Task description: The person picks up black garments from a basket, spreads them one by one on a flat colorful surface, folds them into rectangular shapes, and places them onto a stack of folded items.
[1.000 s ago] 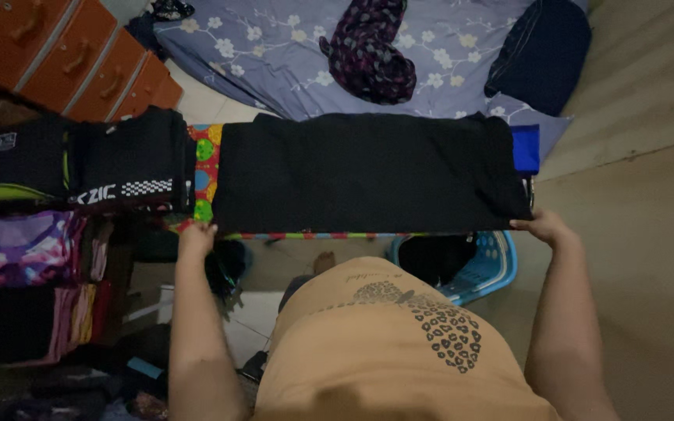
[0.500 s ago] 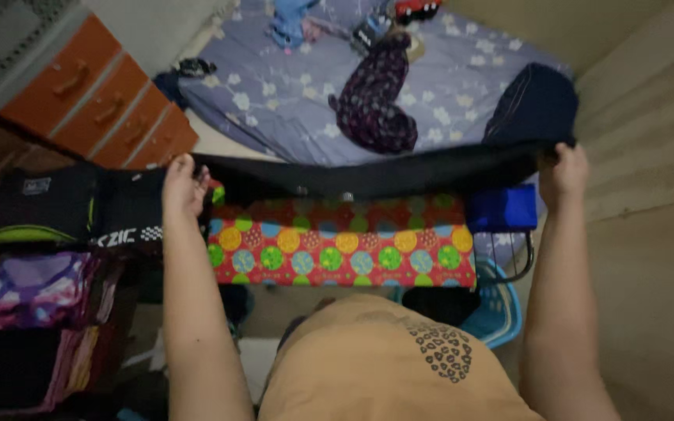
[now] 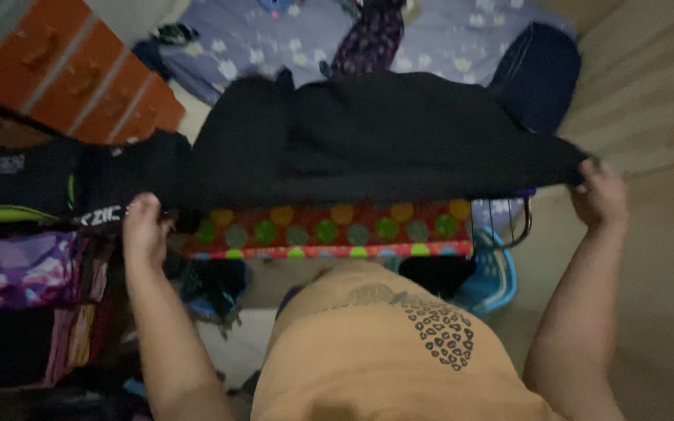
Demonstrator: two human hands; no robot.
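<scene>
Head view: the left hand (image 3: pixel 146 226) at nine o'clock and the right hand (image 3: pixel 602 195) at three each pinch closed on an end of the black garment (image 3: pixel 368 144), spread over the dotted surface (image 3: pixel 329 230). It looks soft, light and floppy; the edges seem best for gripping.

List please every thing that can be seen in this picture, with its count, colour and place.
black garment: 1, black, spread over the board, held at both ends
padded board: 1, red with coloured dots, centre
bed sheet: 1, lilac with white shapes, top
dark bag: 1, navy, top right
drawers: 1 unit, orange, top left
folded clothes: several, mixed colours, left
basket: 1, blue, under the board
left hand: 1, grips the garment
right hand: 1, grips the garment
</scene>
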